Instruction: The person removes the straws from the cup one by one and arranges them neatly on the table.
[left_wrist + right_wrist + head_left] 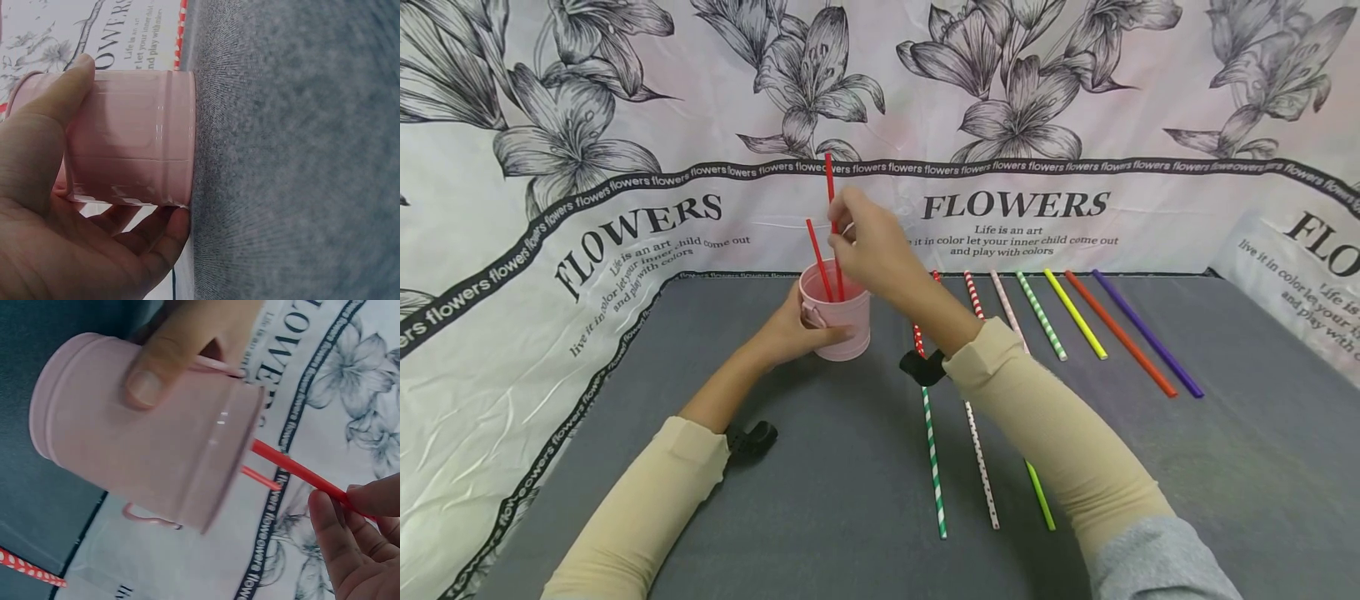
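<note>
A small pink bucket [848, 329] stands upright on the grey table. My left hand [801, 329] grips it round its left side, with the thumb across the front and the fingers behind, as the left wrist view shows. Between thumb and fingers my right hand [872, 242] pinches a red straw [829, 179], whose lower end is inside the bucket's mouth. Another red straw [815, 242] leans in the bucket to the left of it. In the right wrist view the held straw [300, 472] juts out past the bucket's rim; its bottom is hidden inside.
To the right lie several straws in a row, among them a green striped one [1041, 317], a yellow one [1075, 312], an orange one [1120, 333] and a purple one [1148, 333]. Nearer lie a dark green striped straw [934, 467] and a lime one [1040, 496]. Flower-printed cloth [865, 200] hangs behind.
</note>
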`<state>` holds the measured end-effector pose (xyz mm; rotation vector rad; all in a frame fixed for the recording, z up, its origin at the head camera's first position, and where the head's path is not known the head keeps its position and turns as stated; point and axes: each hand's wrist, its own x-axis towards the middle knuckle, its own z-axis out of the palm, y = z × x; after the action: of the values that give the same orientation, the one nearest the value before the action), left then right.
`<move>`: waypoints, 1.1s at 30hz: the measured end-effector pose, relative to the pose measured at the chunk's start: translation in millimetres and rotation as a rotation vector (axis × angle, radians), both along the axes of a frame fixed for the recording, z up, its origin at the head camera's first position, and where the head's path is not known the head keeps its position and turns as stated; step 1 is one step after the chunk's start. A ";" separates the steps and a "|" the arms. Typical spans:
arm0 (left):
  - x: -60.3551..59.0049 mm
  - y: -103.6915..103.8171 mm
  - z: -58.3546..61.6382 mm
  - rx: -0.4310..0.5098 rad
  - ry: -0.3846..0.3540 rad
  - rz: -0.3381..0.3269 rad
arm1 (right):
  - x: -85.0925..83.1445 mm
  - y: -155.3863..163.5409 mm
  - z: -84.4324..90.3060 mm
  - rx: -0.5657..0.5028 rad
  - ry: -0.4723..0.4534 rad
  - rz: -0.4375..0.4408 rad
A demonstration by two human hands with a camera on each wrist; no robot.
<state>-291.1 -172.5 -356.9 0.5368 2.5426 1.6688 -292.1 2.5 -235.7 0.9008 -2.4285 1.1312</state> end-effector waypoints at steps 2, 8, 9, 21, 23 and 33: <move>-0.3 -0.1 -0.8 0.008 0.004 0.002 | 3.0 1.6 4.9 -0.018 0.035 0.002; 0.6 0.2 0.5 0.023 0.004 0.012 | 12.0 11.1 20.1 -0.111 0.141 0.006; 0.7 -0.1 0.6 0.021 0.001 0.015 | 13.3 12.8 22.3 -0.125 0.149 0.004; 0.1 -0.6 -3.1 0.024 0.019 0.008 | 27.6 37.0 32.9 -0.193 0.156 -0.003; 0.4 -0.1 -3.4 0.031 0.017 0.006 | 29.6 42.4 31.7 -0.191 0.151 -0.004; 26.2 8.0 28.4 0.022 -0.012 0.010 | 44.8 77.8 24.8 -0.057 0.099 -0.073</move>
<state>-264.9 -164.5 -328.5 0.5148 2.5259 1.7008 -247.4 80.3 -210.9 0.8230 -2.3185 1.0980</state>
